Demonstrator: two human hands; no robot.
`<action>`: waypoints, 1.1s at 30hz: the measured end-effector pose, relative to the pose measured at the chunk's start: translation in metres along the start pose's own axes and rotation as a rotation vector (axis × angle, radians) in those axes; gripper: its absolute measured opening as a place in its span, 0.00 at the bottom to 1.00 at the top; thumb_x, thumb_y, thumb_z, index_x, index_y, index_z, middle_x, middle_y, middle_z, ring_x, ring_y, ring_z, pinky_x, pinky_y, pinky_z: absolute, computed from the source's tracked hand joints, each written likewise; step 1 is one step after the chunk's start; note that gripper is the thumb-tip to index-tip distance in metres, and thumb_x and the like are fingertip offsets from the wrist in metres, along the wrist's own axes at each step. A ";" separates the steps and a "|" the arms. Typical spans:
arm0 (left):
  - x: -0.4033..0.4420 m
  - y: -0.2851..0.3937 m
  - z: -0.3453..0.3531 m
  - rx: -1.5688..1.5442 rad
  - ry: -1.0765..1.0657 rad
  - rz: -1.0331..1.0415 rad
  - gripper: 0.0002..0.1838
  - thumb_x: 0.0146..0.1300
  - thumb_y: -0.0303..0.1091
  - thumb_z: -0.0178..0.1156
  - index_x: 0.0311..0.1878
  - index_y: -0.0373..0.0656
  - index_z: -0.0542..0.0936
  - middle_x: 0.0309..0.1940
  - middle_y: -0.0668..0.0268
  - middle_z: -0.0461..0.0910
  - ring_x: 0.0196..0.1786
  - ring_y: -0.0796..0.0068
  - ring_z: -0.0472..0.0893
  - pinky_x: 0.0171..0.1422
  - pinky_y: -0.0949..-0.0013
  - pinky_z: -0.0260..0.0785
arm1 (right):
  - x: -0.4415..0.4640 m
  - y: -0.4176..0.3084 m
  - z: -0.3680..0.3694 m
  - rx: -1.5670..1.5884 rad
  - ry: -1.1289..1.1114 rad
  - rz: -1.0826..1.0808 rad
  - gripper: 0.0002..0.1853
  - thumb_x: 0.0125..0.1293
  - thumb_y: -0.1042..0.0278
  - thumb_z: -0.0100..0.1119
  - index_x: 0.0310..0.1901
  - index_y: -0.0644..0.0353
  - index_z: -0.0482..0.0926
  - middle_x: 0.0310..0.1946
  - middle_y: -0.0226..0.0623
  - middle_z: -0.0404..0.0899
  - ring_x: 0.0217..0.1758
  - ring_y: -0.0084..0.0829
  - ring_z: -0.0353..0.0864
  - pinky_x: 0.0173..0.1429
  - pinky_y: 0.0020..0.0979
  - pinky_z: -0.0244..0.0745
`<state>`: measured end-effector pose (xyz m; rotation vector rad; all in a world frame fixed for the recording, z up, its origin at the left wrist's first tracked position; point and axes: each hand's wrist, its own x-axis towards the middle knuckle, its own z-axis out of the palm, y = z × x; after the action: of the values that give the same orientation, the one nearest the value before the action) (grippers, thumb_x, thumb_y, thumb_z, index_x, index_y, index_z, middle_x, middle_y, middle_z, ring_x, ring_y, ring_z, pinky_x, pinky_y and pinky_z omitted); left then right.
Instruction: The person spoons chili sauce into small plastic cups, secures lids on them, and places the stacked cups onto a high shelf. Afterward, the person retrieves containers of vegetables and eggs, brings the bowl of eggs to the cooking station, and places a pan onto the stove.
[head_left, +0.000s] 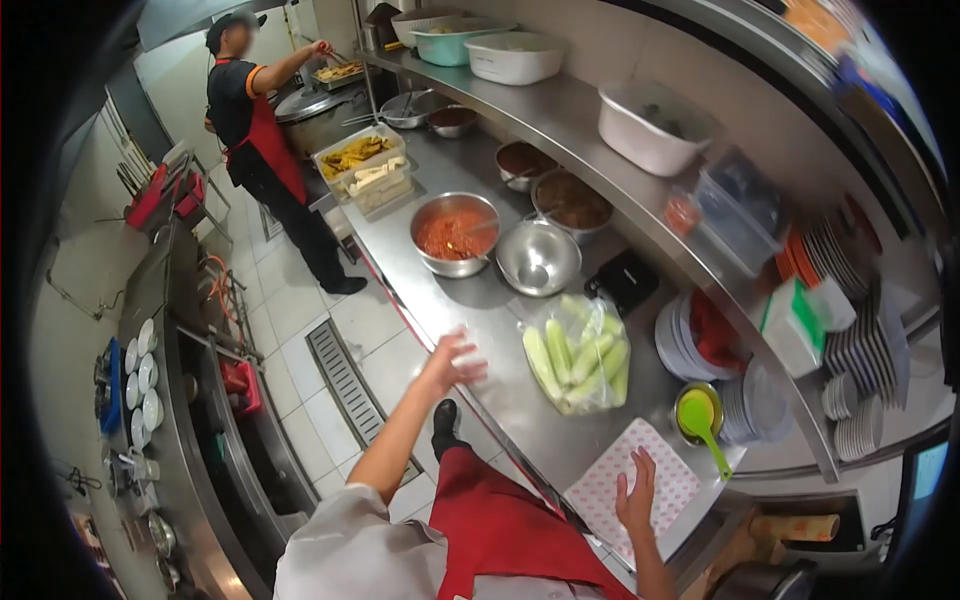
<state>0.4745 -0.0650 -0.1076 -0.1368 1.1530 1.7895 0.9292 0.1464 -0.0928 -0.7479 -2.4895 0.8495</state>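
Observation:
My left hand [457, 360] is over the front edge of the steel counter, fingers spread, slightly blurred and holding nothing. To its right lies a clear plastic bag [577, 355] of long pale green vegetables that look like peeled cucumbers. My right hand [637, 490] hovers over or rests on a white sheet with pink dots [590, 485]; I cannot tell whether it touches. Its fingers are apart and nothing is in them. Just beyond that sheet, a bright green ladle [699, 420] leans in a small metal bowl with yellow contents.
A bowl of red food [455, 235] and an empty metal bowl [538, 258] stand farther along the counter [400, 265]. Stacked plates [685, 335] sit at the right under a shelf [600, 125] with tubs. A co-worker [262, 130] in a red apron stands by a large pot.

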 end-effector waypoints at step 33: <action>0.504 0.449 -0.048 -0.237 -0.078 0.130 0.50 0.68 0.82 0.35 0.83 0.59 0.53 0.83 0.60 0.50 0.77 0.36 0.62 0.62 0.27 0.73 | 0.248 -0.275 0.267 0.449 0.318 0.578 0.18 0.76 0.72 0.59 0.64 0.65 0.74 0.59 0.42 0.82 0.53 0.32 0.87 0.59 0.32 0.78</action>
<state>-0.1510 0.1917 -0.1177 -0.1323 0.9099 2.0260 0.4996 -0.0054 -0.0607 -1.3311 -1.7242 1.3041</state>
